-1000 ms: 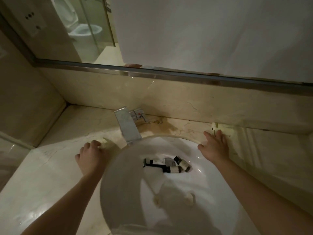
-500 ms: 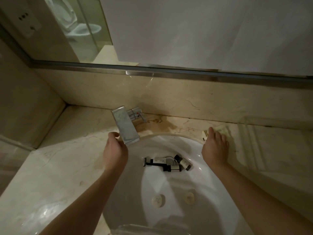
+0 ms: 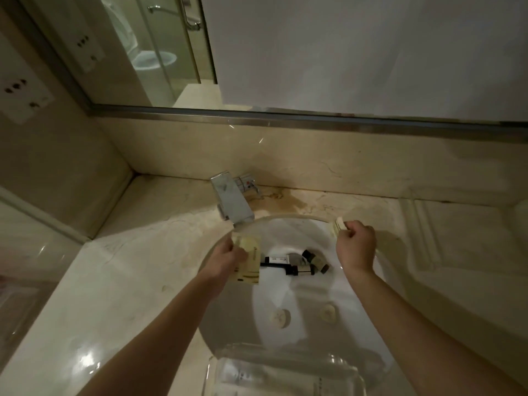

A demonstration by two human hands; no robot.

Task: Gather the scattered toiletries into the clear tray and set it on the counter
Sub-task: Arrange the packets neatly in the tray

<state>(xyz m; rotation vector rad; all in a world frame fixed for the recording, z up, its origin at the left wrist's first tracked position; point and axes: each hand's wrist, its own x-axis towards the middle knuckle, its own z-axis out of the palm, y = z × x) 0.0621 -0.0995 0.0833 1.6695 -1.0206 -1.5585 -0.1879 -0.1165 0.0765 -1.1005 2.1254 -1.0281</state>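
My left hand holds cream-coloured toiletry packets over the left side of the white sink basin. My right hand is closed on a small cream packet above the basin's right rim. Down in the basin lie small dark-capped bottles and a black and white tube, between my two hands. The clear tray sits at the bottom of the view, at the basin's near edge, partly cut off.
A chrome faucet stands behind the basin. The beige marble counter spreads left and right, with a backsplash and mirror behind. Two round fittings sit low in the basin.
Both hands lifted off the counter with cream packets in them. The left hand moved right, from beside the faucet to over the basin; the right closed on its packet and drew back.
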